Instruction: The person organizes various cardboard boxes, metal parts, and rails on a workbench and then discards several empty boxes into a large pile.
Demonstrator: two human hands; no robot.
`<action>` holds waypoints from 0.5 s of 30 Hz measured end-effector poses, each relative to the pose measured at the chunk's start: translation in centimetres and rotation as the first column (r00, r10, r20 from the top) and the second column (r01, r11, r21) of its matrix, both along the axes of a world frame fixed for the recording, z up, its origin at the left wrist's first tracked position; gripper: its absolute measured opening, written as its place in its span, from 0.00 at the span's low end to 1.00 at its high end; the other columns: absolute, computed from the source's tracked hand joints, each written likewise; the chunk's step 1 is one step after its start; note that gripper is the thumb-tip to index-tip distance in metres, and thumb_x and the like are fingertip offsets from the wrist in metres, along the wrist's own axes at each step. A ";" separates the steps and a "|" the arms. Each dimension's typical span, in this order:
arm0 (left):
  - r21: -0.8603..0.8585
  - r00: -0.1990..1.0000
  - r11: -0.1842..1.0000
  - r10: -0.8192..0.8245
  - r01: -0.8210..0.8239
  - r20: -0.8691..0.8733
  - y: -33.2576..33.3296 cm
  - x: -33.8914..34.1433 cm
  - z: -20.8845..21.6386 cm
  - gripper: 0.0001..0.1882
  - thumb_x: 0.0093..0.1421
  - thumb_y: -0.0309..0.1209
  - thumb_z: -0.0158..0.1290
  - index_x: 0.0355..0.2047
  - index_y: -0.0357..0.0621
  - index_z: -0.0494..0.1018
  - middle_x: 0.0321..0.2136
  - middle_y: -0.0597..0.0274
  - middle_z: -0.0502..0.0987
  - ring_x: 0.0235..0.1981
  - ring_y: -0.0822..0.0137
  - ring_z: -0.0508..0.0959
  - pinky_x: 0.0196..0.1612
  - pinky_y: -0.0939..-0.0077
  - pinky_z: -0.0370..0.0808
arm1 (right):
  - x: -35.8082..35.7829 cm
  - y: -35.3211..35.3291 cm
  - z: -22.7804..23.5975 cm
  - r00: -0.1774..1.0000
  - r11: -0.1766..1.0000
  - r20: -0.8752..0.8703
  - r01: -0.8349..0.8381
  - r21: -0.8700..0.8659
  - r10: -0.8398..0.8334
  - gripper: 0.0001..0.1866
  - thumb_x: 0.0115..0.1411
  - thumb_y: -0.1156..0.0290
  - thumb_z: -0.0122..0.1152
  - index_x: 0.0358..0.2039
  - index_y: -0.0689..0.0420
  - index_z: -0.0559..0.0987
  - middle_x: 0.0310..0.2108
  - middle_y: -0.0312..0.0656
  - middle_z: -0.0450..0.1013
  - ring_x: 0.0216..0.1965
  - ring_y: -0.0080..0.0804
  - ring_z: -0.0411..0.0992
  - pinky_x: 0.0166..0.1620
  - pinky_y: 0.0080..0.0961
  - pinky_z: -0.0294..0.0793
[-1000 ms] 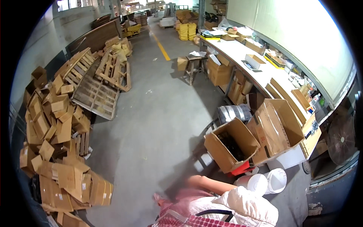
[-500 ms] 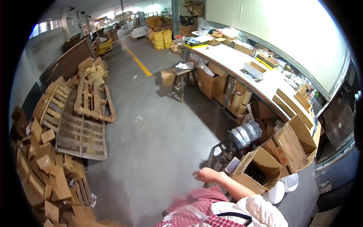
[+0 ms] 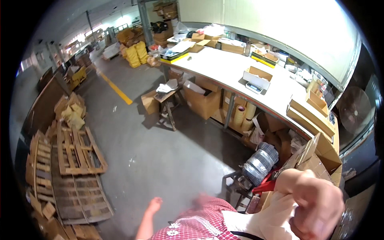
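Note:
My right hand (image 3: pixel 320 200) is raised large and blurred at the lower right, close to the camera. Its fingers curl inward, and the palm side is hidden. Beyond it lies a red object (image 3: pixel 265 186), partly covered, whose kind I cannot make out. A dark bundle wrapped in clear film (image 3: pixel 260 164) rests on a dark stand (image 3: pixel 239 182), apart from that hand. Low over the floor at the lower middle, my left hand (image 3: pixel 155 204) hangs with its fingers loosely curled and nothing visible in them.
A long white-topped workbench (image 3: pixel 224 64) runs along the right, bearing a small scale (image 3: pixel 253 87) and cartons. A small wooden stool (image 3: pixel 170 108) stands before it. Wooden pallets (image 3: pixel 82 154) lie at left. Yellow sacks (image 3: pixel 136 55) stand far back. Open cartons (image 3: pixel 328 154) crowd the right.
The view has swung rightward. My right hand has risen from low in front of me to close by the camera at the right. My left hand has come into view.

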State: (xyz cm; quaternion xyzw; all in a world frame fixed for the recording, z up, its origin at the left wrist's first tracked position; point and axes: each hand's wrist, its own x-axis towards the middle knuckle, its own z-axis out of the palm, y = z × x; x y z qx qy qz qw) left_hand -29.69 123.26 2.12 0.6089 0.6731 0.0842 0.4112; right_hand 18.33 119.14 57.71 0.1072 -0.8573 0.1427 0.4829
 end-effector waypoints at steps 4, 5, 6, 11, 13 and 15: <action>-0.482 0.970 0.857 -0.076 0.182 0.230 4.1 3.6 -0.1 0.22 0.64 0.44 0.54 0.53 0.45 0.75 0.48 0.56 0.79 0.48 0.64 0.77 0.52 0.66 0.73 | 1.2 6.7 1.4 0.997 0.996 0.043 -0.070 0.049 0.067 0.10 0.58 0.75 0.57 0.41 0.63 0.78 0.25 0.39 0.69 0.24 0.29 0.70 0.56 0.42 0.71; -0.527 0.947 0.845 0.091 0.090 0.307 4.1 2.1 -1.6 0.21 0.66 0.44 0.51 0.53 0.46 0.75 0.47 0.57 0.79 0.47 0.66 0.76 0.51 0.66 0.73 | 1.4 8.7 1.6 0.993 0.992 0.050 -0.110 0.057 0.107 0.11 0.58 0.75 0.56 0.42 0.63 0.77 0.27 0.40 0.69 0.25 0.30 0.71 0.56 0.40 0.71; -0.478 0.969 0.877 0.074 0.049 0.235 5.6 2.5 -1.4 0.18 0.63 0.39 0.53 0.50 0.45 0.77 0.43 0.59 0.80 0.44 0.66 0.77 0.48 0.68 0.74 | 1.5 10.4 1.8 0.990 0.991 0.080 -0.122 0.061 0.117 0.11 0.59 0.76 0.56 0.42 0.63 0.76 0.28 0.41 0.70 0.26 0.30 0.71 0.55 0.39 0.71; -0.407 0.991 0.905 0.134 -0.125 -0.007 12.2 -1.8 -0.5 0.13 0.59 0.32 0.53 0.43 0.44 0.79 0.38 0.61 0.82 0.39 0.66 0.79 0.44 0.69 0.75 | 1.8 20.6 2.7 0.929 0.950 0.248 -0.303 0.078 0.276 0.13 0.61 0.79 0.53 0.47 0.64 0.73 0.36 0.45 0.71 0.31 0.32 0.73 0.54 0.34 0.72; -0.421 0.990 0.896 0.134 -0.140 -0.044 17.1 -2.9 -1.5 0.13 0.58 0.31 0.52 0.42 0.45 0.79 0.37 0.60 0.82 0.39 0.66 0.79 0.44 0.68 0.75 | 2.6 24.7 3.5 0.867 0.920 0.364 -0.387 0.063 0.340 0.14 0.61 0.80 0.51 0.49 0.64 0.72 0.38 0.46 0.72 0.33 0.32 0.74 0.54 0.32 0.73; -0.430 0.990 0.892 0.124 -0.140 -0.065 22.5 -3.2 -2.7 0.12 0.57 0.30 0.52 0.40 0.45 0.79 0.36 0.60 0.82 0.39 0.65 0.79 0.43 0.68 0.75 | 3.6 28.6 3.9 0.755 0.881 0.518 -0.472 0.004 0.402 0.16 0.62 0.82 0.50 0.51 0.64 0.71 0.41 0.48 0.73 0.35 0.33 0.74 0.53 0.29 0.73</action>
